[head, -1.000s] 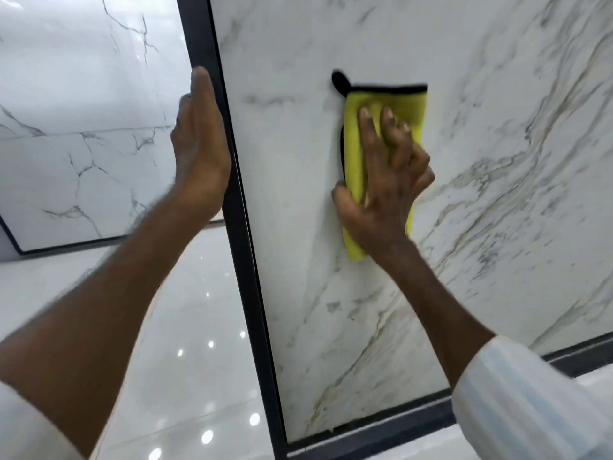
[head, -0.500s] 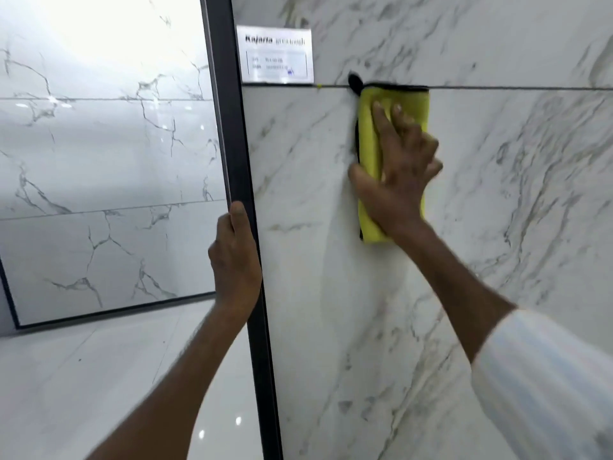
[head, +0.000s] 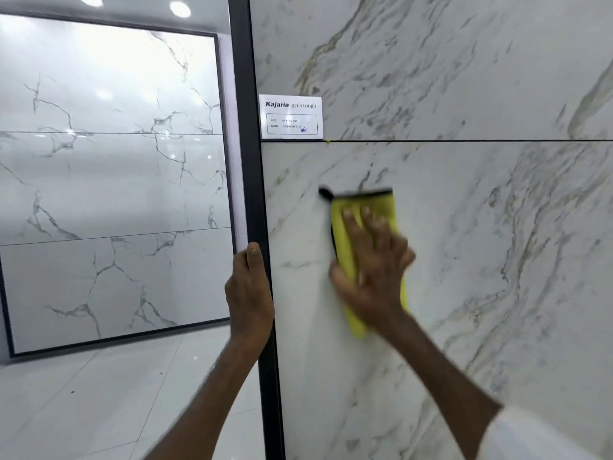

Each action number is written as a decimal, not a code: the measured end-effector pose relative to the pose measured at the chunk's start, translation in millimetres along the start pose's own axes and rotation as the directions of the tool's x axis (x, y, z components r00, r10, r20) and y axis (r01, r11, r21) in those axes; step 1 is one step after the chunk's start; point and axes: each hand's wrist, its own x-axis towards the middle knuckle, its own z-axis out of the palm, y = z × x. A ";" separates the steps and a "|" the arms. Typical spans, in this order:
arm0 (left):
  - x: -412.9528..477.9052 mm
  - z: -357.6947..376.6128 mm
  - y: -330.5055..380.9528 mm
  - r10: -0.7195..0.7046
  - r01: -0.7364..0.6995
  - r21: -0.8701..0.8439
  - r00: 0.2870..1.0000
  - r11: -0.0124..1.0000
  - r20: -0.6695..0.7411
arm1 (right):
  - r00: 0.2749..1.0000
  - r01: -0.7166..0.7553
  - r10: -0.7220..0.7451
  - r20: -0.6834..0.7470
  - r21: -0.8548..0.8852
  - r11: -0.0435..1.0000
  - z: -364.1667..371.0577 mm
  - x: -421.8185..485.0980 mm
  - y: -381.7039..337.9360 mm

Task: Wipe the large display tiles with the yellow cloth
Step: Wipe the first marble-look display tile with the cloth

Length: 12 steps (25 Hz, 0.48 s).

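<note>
A large white marble display tile with grey and gold veins fills the right side, set in a black frame. My right hand presses a folded yellow cloth with a black edge flat against the lower tile, below the horizontal joint line. The hand is blurred. My left hand grips the black frame's left edge, thumb up along it.
A white product label is stuck just above the joint near the frame. A second framed panel of marble tiles stands behind at the left. Glossy white floor lies below it.
The view has tilted upward, showing the label and joint. My right hand and cloth slid up to the joint and have come back down below it. My left hand stays on the frame.
</note>
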 end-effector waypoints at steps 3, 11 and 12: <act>1.9 0.4 -1.0 0.011 -0.011 -0.008 1.000 1.000 0.010 | 0.997 -0.073 0.073 -0.014 0.048 0.996 -8.1 105.5 -7.8; 4.6 0.4 -9.0 0.066 -0.066 0.016 0.998 0.998 0.011 | 0.999 0.047 -0.045 0.028 -0.082 0.996 13.0 -117.3 4.8; 2.3 0.2 -11.0 0.043 -0.043 0.011 0.999 0.999 0.016 | 0.996 0.051 -0.044 0.075 -0.089 0.995 11.3 -166.7 8.0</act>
